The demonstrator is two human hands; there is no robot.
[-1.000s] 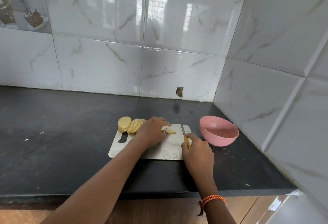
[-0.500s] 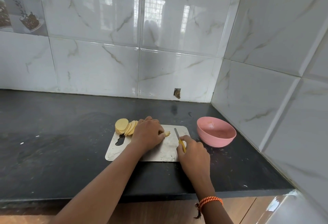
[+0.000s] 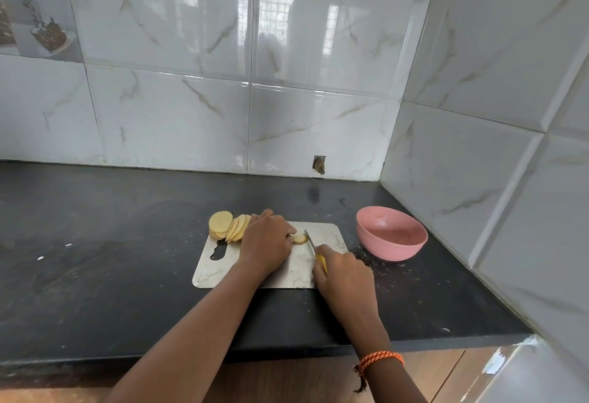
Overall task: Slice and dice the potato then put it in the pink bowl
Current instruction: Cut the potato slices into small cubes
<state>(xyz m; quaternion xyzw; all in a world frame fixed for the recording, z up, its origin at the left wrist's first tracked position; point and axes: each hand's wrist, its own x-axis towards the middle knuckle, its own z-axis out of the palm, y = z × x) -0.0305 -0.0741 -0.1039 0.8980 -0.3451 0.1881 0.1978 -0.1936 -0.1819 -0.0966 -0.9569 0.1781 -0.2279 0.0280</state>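
L hand (image 3: 266, 240): fingers curled over potato end (image 3: 299, 238), pinning it to board (image 3: 299, 270).
R hand (image 3: 342, 270): wrapped round yellow knife handle; blade (image 3: 309, 239) tip touching the potato end on its R side.
Potato end: mid board, mostly hidden under L fingers.
Slices (image 3: 230, 226): fanned stack at board's far L corner, partly over the edge, just beside L hand.
Bowl (image 3: 391, 233): pink, R of board, apart from it, near wall corner; inside looks empty bar specks.
Board: pale, on dark surface (image 3: 95, 243); handle slot at L end.
R wrist: orange thread band (image 3: 381, 358).
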